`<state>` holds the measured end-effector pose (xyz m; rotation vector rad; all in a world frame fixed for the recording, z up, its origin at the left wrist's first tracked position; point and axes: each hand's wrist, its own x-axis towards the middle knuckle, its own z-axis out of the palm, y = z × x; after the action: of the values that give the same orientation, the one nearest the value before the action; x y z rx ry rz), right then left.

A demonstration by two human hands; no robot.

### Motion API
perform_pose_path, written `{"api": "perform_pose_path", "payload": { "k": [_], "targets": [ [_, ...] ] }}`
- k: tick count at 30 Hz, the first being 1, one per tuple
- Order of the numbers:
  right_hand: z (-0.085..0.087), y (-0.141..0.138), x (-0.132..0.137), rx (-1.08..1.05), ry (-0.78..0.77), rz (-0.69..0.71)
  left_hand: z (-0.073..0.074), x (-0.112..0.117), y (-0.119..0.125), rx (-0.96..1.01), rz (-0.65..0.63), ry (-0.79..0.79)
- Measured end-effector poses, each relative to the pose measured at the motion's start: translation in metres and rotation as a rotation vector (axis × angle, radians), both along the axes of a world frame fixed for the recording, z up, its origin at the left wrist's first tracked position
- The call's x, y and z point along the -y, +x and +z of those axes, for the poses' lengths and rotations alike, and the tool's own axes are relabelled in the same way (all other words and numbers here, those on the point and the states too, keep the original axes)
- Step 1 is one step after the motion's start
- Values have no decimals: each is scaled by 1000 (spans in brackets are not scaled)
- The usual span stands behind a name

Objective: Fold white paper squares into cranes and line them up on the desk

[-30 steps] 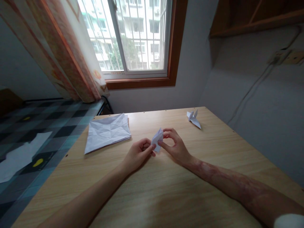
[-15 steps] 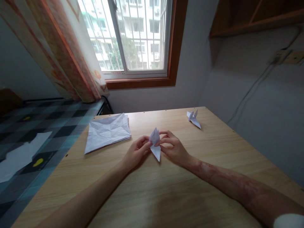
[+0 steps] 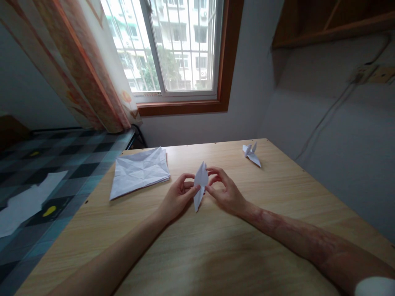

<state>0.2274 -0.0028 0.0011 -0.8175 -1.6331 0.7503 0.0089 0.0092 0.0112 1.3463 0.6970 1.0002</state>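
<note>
Between my hands is a small folded piece of white origami paper (image 3: 201, 176), narrow and pointed at both its top and bottom ends. My left hand (image 3: 179, 193) pinches its left side, the thumb lying across the lower middle. On the other side, my right hand (image 3: 226, 191) grips the right edge, thumb low and forefinger near the upper tip. Both hands are just above the table, fingers curled. The fingertips behind the paper are partly hidden.
A finished-looking paper crane (image 3: 252, 155) stands at the table's back right. Creased white sheets (image 3: 140, 170) lie stacked at the back left of the wooden table (image 3: 173, 263). More white paper (image 3: 27, 205) rests on the checked bed (image 3: 89, 156) to the left.
The folded paper has turned in my hands: its lower point now leans left instead of right. My right thumb and forefinger have shifted to its right edge.
</note>
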Motion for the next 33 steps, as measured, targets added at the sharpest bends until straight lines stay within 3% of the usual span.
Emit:
{"api": "perform_pose_path", "payload": {
  "k": [12, 21, 29, 33],
  "targets": [
    [-2, -1, -4, -6, 4, 19, 5, 7, 1, -13, -30, -12],
    [6, 0, -4, 59, 65, 51, 5, 7, 1, -46, 36, 14],
    [2, 3, -4, 144, 118, -67, 2, 6, 1, -170, 95, 111],
    [7, 3, -1, 167, 148, -89, 11, 9, 1, -257, 182, 376]
  ]
}}
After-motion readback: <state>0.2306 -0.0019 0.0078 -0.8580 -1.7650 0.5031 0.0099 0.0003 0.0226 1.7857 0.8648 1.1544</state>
